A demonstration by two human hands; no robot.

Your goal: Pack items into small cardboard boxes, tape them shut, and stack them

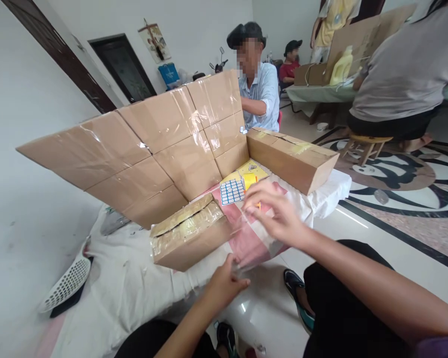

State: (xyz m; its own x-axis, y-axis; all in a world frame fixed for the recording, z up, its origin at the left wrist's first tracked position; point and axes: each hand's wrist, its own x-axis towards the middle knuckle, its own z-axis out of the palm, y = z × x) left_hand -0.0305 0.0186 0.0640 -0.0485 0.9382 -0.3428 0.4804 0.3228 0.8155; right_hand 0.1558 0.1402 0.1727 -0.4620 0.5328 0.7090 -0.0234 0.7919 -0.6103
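Observation:
Over the near edge of the table, my right hand (274, 214) is closed in a pinch on what looks like a clear plastic bag (241, 227), blurred and hard to make out. Lower down and to the left, my left hand (224, 283) grips the bag's lower part, thumb pointing right. A small orange piece (259, 205) shows by my right fingers; whether they touch it I cannot tell. Just beyond lie a sheet of blue-bordered labels (232, 192), a yellow roll-shaped item (250, 180) and a yellow sheet (259, 169).
Cardboard boxes stand left (192, 238) and right (293, 154) on the cloth-covered table (134, 283). A tall taped cardboard panel (164, 144) rises behind. Across it sits a person (261, 89); another person (406, 64) sits on a wooden stool (369, 141) at right. A white perforated basket (69, 283) is far left.

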